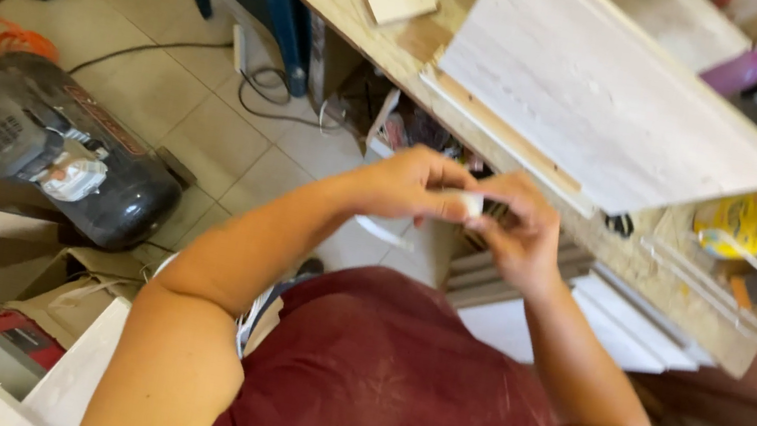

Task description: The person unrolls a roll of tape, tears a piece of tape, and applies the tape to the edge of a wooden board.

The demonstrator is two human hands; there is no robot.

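A red shirt [391, 387] is closest. Both hands, left hand [408, 185] and right hand [519, 230], pinch a small white thing [471, 203] by the table [350, 6].

Tiled floor [209, 130], cluttered wooden workbench [350, 6], black compressor [55, 147].

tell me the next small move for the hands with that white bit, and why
Probably peel the strip a little further: the left hand and right hand pinch a small white piece between them, and a thin white strip hangs below it.
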